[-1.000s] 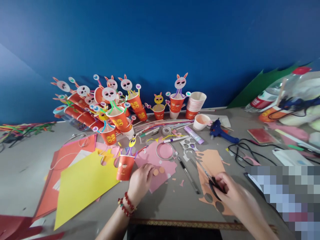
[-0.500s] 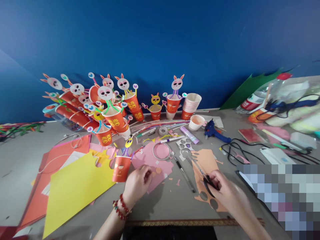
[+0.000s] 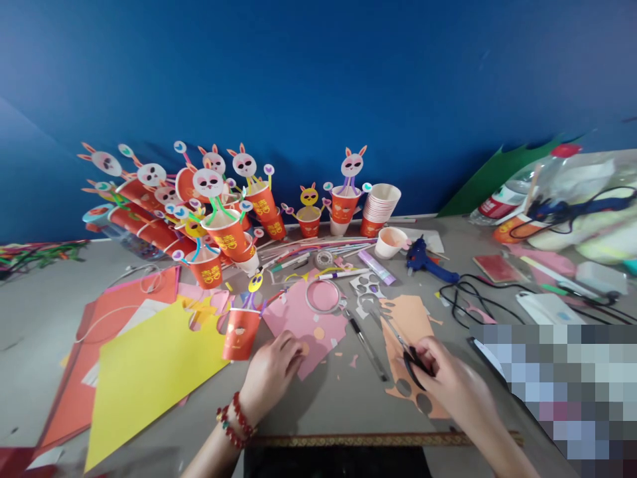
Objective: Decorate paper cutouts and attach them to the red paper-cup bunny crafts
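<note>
Grey surface [image 3: 343,408], blue wall [image 3: 318,79] behind. Lower right: right hand [image 3: 444,373] grips scissors [image 3: 409,356] over orange paper [image 3: 411,313]. Lower centre: left hand [image 3: 270,369] by orange discs [image 3: 319,333], can't tell its grip.

Single head-worn view. Camera looks forward and down over the bench [image 3: 318,415] toward the wall [image 3: 318,79], which fills the upper frame. Left hand [image 3: 273,372] and right hand [image 3: 450,375] sit at near range, low in view.
</note>
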A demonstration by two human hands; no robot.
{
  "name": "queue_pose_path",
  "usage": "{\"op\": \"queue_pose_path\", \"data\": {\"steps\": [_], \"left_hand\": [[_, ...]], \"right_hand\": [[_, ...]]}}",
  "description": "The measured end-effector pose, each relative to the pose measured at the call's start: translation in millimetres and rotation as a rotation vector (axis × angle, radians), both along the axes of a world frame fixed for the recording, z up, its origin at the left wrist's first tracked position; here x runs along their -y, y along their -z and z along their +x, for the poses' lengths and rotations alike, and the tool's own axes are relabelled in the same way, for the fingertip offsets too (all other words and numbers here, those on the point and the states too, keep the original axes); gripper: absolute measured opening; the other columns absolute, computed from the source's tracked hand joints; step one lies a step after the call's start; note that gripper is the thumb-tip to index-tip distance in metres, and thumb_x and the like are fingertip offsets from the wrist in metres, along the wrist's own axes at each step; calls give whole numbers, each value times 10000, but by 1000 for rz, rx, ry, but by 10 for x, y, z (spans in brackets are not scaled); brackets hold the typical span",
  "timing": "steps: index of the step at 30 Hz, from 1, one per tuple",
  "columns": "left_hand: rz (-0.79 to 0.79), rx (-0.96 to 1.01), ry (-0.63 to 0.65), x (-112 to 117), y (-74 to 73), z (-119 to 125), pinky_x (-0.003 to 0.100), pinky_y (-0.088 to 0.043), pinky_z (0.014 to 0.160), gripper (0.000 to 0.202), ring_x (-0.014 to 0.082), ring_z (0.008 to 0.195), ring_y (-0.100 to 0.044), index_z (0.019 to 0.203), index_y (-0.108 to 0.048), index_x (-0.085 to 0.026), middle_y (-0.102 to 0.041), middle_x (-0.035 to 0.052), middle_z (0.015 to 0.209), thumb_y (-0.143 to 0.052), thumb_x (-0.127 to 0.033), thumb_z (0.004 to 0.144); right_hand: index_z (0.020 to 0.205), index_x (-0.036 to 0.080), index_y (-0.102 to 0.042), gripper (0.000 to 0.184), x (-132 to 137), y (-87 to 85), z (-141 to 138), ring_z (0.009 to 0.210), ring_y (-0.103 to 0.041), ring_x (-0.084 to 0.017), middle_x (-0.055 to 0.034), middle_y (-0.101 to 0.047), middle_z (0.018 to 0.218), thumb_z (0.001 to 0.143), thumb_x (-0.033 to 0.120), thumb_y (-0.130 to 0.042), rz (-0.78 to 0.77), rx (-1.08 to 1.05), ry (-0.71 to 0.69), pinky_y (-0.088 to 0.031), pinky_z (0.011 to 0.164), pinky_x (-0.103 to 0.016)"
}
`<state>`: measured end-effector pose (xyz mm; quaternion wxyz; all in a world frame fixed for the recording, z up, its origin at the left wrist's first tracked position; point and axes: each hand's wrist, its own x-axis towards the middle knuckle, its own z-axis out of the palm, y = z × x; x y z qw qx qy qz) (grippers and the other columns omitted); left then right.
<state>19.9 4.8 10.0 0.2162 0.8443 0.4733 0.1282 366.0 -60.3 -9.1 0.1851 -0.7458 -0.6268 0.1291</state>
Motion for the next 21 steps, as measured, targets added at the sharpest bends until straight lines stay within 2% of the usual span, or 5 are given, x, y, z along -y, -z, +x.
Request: {"op": "queue_pose_path", "data": {"steps": [4,7,11,14,21], "left_hand": [[-24,-8,-29,-9,-12,7,281,-460,667,52,191,782,-645,984,-571,-216,-649,25,974,-537,-235,949],[-27,-16,-42,-26,-46,42,291,-477,675,155,198,795,-661,1104,-568,-227,-659,26,996,-533,-240,954],[9,-18,-32,-111,-108,154,314,-506,747,177,212,883,-670,1116,-589,-218,-650,40,1063,-484,-217,974],[27,-81,7,-206,-165,279,312,-518,739,236,210,891,-670,1173,-589,-216,-626,53,1100,-473,-187,970],[2,-224,77,-316,-242,501,263,-509,666,196,178,847,-665,1001,-624,-198,-599,53,1050,-434,-156,983]], "right_hand": [[792,267,-487,222,5,-5,-8,500,-601,-161,45,-606,613,803,481,-547,-8,-6,18,-364,465,-229],[796,266,-493,217,6,-21,-16,508,-608,-162,43,-607,619,797,476,-548,-17,-2,29,-362,462,-227],[811,266,-498,205,2,-46,-14,525,-617,-163,39,-617,638,796,465,-547,-27,-5,9,-379,473,-227],[819,269,-498,202,2,-63,-11,529,-628,-163,41,-621,642,802,464,-549,-34,-13,-1,-385,468,-223],[832,272,-498,206,20,-54,-18,509,-631,-161,53,-621,623,822,472,-547,30,17,6,-376,462,-222]]}}
